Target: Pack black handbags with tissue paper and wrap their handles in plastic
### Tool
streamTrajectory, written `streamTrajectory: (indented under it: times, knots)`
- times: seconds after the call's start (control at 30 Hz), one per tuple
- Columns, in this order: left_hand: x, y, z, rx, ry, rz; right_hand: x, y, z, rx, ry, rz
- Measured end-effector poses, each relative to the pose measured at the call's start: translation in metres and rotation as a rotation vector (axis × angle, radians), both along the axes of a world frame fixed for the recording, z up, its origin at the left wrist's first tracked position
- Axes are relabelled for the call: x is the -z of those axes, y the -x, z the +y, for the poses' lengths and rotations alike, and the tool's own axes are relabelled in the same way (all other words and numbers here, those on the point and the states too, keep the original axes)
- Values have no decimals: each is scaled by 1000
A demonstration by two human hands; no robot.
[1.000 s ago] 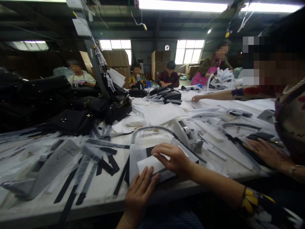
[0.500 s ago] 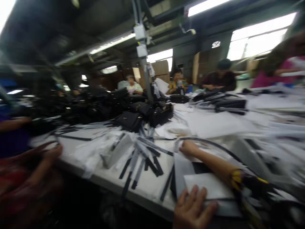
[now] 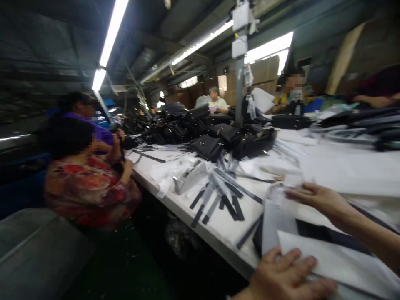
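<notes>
My left hand [image 3: 286, 273] lies flat with fingers spread on a white sheet [image 3: 325, 254], at the lower right. Under the sheet is a black piece [image 3: 328, 235], partly wrapped in translucent grey film [image 3: 276, 225]; its full shape is hidden. My right hand [image 3: 321, 202] reaches in from the right above it, fingers stretched leftward and slightly apart. Its fingertips are at a clear, crumpled plastic wrap [image 3: 278, 189]; motion blur hides whether they touch it. Left of both hands, several black strips with grey film [image 3: 223, 196] lie fanned out on the white table [image 3: 175, 204].
A tape dispenser [image 3: 189, 177] stands near the table's front edge. Black bags [image 3: 206, 146] are heaped behind the strips, beside a metal post [image 3: 240, 83]. A person in a red patterned top [image 3: 90, 187] works at left; others sit across. A grey bin [image 3: 37, 250] stands at lower left.
The view has swung left, so the table and both hands appear farther right, and the people at left show more fully. My right hand's fingers look more stretched out; my left hand stays flat on the sheet.
</notes>
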State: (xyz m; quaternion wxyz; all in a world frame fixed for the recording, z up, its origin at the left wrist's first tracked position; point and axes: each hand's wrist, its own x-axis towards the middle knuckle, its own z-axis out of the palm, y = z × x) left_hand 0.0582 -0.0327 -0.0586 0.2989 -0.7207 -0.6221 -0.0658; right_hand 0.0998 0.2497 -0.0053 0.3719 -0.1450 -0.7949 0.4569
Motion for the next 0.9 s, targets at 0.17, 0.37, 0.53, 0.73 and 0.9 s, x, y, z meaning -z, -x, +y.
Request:
streamTrajectory:
  times: [0.17, 0.37, 0.53, 0.73, 0.9]
  knots:
    - [-8, 11, 2, 157, -39, -252, -44, -16, -47, 2, 67, -166]
    - [-7, 12, 4, 231, -60, -308, -55, -44, -91, -13, -7, -90]
    - [-6, 11, 3, 240, -112, -319, -44, -70, -124, -77, -219, -150]
    - [-6, 13, 6, 281, -115, -464, -11, -90, -144, -259, -318, -67]
    - [-2, 17, 4, 327, -118, -513, 1, -101, -152, -271, -318, -18]
